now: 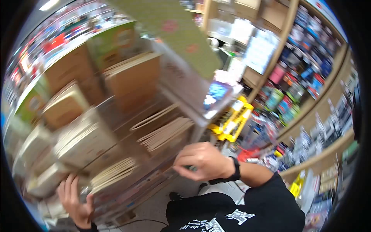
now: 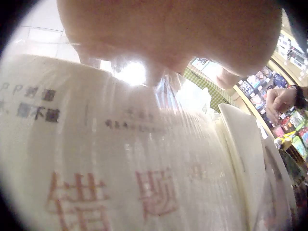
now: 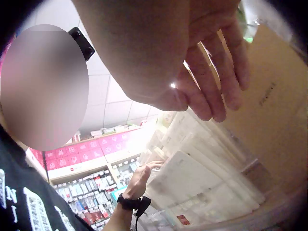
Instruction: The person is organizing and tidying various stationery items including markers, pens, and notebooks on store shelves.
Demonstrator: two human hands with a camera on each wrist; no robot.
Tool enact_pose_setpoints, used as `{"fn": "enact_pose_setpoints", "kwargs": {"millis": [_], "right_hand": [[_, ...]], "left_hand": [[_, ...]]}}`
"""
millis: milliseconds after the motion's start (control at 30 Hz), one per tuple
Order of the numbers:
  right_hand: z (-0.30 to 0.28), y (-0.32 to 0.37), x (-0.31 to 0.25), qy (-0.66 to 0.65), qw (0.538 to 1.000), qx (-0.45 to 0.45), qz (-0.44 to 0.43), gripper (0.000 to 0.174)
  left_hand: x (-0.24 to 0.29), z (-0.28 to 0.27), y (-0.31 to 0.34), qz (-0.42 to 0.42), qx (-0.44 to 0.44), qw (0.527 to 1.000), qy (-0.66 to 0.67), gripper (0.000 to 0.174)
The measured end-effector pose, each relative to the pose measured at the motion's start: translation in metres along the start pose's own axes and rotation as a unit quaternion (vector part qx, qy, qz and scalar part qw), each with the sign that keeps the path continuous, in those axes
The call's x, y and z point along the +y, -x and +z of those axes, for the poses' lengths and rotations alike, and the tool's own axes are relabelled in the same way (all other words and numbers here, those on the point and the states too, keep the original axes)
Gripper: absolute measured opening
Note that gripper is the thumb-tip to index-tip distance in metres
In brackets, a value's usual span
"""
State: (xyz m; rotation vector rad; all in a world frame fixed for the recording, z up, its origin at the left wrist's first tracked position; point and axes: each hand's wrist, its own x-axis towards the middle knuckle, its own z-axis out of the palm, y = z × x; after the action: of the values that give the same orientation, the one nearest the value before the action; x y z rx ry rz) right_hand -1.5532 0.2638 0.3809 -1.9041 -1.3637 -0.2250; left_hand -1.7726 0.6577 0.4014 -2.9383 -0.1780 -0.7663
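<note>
My left hand (image 1: 75, 199) reaches low to the left of the display rack, its straight fingers lying against plastic-wrapped packs of pale notebooks (image 1: 77, 145). In the left wrist view the palm (image 2: 168, 33) sits over a wrapped pack with red characters (image 2: 144, 173). The right wrist view also catches the left hand (image 3: 142, 179) on the stacked packs (image 3: 202, 183). My right hand (image 1: 199, 160), a black band on its wrist, hovers in front of the rack's lower shelf. Its fingers (image 3: 211, 82) hang loosely curved and hold nothing.
Brown-covered notebooks (image 1: 133, 77) fill the rack's upper shelf under a green checked sign (image 1: 181, 34). A yellow box (image 1: 232, 120) stands to the right of the rack. Wooden wall shelves (image 1: 301, 89) crowded with small goods curve along the right. Grey floor (image 1: 154, 208) shows below.
</note>
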Motion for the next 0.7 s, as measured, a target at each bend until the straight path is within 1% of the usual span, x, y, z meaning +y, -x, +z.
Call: {"fn": "enact_pose_setpoints", "kwargs": {"millis": [67,100,133,167,267,300,333,367,400,467,500,567,600,633,667,700], "right_hand": [[0.010,0.015,0.005,-0.017,0.999,-0.017,0.035,0.007],[0.010,0.026,0.009,-0.010,0.999,-0.006,0.051,0.007],[0.011,0.037,0.013,-0.035,0.997,0.003,0.075,0.008],[0.013,0.047,0.015,-0.060,0.993,0.012,0.098,0.009],[0.017,0.075,0.021,-0.071,0.986,0.036,0.150,0.009],[0.011,0.092,0.021,-0.079,0.977,0.046,0.192,0.011],[0.004,0.105,0.025,-0.078,0.971,0.062,0.217,0.020],[0.005,0.121,0.031,-0.064,0.966,0.071,0.238,0.021],[0.007,0.139,0.038,-0.050,0.961,0.080,0.259,0.022],[0.003,0.175,0.051,-0.037,0.939,0.087,0.330,0.022],[0.000,0.195,0.059,-0.045,0.928,0.110,0.353,0.021],[-0.007,0.230,0.073,-0.048,0.910,0.122,0.392,0.022],[-0.003,0.239,0.078,-0.060,0.903,0.123,0.408,0.022],[0.001,0.242,0.082,-0.062,0.901,0.126,0.410,0.022],[0.000,0.252,0.090,-0.060,0.897,0.121,0.420,0.023],[-0.001,0.271,0.099,-0.066,0.889,0.123,0.436,0.024]], "left_hand": [[-0.011,-0.006,0.004,0.035,0.026,0.999,-0.032,0.059],[-0.004,-0.011,-0.004,0.041,0.004,0.998,-0.046,0.051],[0.009,-0.020,-0.010,0.042,-0.019,0.997,-0.065,0.044],[0.019,-0.026,-0.022,0.060,0.015,0.994,-0.090,0.041],[0.013,-0.041,-0.019,-0.024,-0.013,0.998,-0.055,0.042],[0.022,-0.050,-0.032,-0.005,-0.018,0.998,-0.059,0.042],[0.038,-0.058,-0.037,-0.012,0.047,0.998,-0.049,0.041],[0.050,-0.064,-0.040,-0.018,0.111,0.993,-0.039,0.040],[0.058,-0.069,-0.039,-0.011,0.110,0.993,-0.042,0.040],[0.076,-0.075,-0.035,-0.057,0.176,0.983,0.017,0.039],[0.087,-0.077,-0.031,-0.047,0.175,0.983,0.015,0.039],[0.110,-0.078,-0.034,0.019,0.094,0.987,0.126,0.034],[0.115,-0.072,-0.045,0.084,0.048,0.973,0.211,0.026],[0.117,-0.060,-0.053,0.131,0.013,0.960,0.245,0.018],[0.128,-0.051,-0.051,0.030,-0.102,0.952,0.288,0.013],[0.164,-0.033,-0.070,0.071,-0.111,0.928,0.348,0.008]]}}
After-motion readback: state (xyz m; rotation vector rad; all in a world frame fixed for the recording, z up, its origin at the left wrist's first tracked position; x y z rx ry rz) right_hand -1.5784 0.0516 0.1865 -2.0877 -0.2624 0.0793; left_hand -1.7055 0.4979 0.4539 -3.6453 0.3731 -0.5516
